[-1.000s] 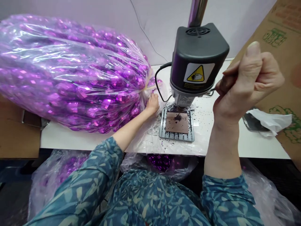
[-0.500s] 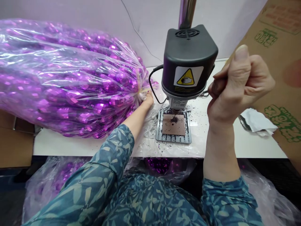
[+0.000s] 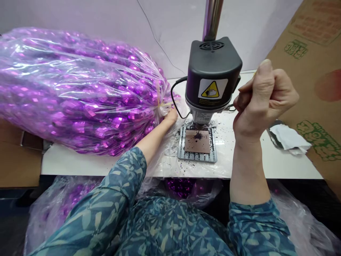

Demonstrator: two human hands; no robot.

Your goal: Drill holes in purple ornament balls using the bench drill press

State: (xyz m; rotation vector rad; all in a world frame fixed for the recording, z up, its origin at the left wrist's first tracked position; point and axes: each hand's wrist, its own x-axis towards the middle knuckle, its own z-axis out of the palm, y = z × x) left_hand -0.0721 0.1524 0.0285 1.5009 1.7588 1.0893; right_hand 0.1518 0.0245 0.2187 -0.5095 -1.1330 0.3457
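A big clear plastic bag (image 3: pixel 87 96) full of shiny purple faceted balls lies on its side at the left, its neck gathered by a yellowish tie (image 3: pixel 159 103). My left hand (image 3: pixel 171 116) is closed at the gathered neck, its fingertips partly hidden by plastic. Raised to the right of a black bench drill press (image 3: pixel 214 73), my right hand (image 3: pixel 262 101) makes a fist with the thumb on top. Whatever it may hold is hidden. Under the drill head, a brown square plate (image 3: pixel 197 144) rests on the slotted metal base (image 3: pixel 182 154), strewn with dark shavings.
A printed cardboard box (image 3: pixel 314 53) stands at the right. White paper (image 3: pixel 290 138) lies on a dark flat object on the white table (image 3: pixel 279 167). Another cardboard box (image 3: pixel 20 160) is at the left. Plastic bags (image 3: pixel 57 209) with purple contents hang below the table edge.
My right hand appears slightly lower and farther left, nearer the drill head. My left hand stays at the bag's neck. The whole view has shifted a little.
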